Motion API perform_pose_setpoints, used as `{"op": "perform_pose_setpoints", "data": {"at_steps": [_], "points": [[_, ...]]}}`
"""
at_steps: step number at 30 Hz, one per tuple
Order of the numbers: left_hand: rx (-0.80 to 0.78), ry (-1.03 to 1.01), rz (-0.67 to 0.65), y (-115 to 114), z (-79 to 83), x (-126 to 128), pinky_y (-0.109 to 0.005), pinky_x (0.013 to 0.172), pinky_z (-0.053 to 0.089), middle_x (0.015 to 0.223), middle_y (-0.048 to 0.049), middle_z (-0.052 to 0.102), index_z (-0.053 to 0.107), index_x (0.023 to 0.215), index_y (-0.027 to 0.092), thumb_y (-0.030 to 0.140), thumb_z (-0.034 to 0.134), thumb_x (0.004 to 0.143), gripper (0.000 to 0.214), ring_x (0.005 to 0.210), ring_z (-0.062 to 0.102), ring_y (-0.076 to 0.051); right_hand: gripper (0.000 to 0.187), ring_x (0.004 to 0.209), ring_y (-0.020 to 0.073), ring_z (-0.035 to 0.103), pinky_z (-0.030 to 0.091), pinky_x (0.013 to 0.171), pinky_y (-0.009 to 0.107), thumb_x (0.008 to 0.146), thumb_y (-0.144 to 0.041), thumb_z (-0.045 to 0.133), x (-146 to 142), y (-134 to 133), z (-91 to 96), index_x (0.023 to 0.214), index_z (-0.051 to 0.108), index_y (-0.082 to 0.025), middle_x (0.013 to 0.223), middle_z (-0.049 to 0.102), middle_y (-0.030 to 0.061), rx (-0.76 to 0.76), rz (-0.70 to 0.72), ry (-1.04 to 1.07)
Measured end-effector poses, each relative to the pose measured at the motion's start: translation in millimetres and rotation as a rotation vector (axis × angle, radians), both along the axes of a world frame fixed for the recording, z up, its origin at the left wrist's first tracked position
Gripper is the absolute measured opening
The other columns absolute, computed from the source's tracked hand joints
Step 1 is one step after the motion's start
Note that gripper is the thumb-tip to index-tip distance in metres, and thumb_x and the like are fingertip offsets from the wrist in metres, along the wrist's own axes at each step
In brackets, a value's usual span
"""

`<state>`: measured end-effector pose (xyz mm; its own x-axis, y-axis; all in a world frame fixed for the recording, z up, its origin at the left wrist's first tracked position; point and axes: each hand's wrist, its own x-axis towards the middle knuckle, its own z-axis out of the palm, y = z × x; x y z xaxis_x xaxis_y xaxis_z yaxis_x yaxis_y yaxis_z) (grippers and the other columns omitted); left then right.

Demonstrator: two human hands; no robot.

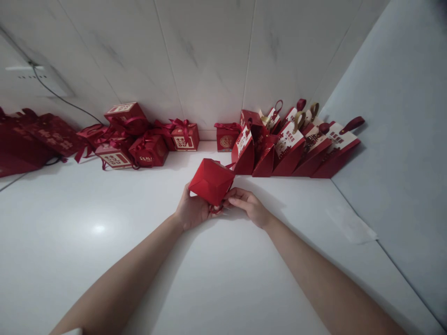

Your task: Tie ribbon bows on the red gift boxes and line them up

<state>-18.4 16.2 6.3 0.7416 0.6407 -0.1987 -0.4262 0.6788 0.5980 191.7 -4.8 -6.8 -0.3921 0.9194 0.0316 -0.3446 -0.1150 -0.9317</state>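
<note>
A red gift box (212,181) is held up tilted over the white table, its plain red side toward me. My left hand (193,207) supports it from the lower left, with the thumb along its left edge and the fingers underneath. A dark red ribbon loop (216,209) hangs below the box by my left fingertips. At the lower right edge, my right hand (248,204) is closed, thumb and fingers pinched together against the box. Exactly what those right fingertips grip is partly hidden behind the box.
Several ribbon-tied red boxes (150,150) are clustered along the tiled wall at left, beside red bags (24,139). Wedge-shaped red boxes with loop handles (289,149) stand in a row at right. A thin cable (66,100) hangs from a wall socket (38,77). White tissue (352,225) lies at right.
</note>
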Motion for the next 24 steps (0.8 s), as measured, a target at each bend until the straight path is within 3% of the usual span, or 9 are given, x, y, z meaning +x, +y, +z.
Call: {"op": "perform_pose_setpoints", "data": {"at_steps": [24], "points": [[0.025,0.015,0.003,-0.7,1.4,0.2,-0.036,0.080,0.047,0.087,-0.0141,0.064,0.060,0.111,0.008,0.075,0.033,0.080,0.078,0.078,0.057,-0.022,0.016,0.082,0.0162,0.065,0.048,0.086,0.035,0.082,-0.034,0.071,-0.3,0.1,-2.3,0.088,0.068,-0.019,0.085,0.071,0.0028,0.029,0.016,0.037]]}}
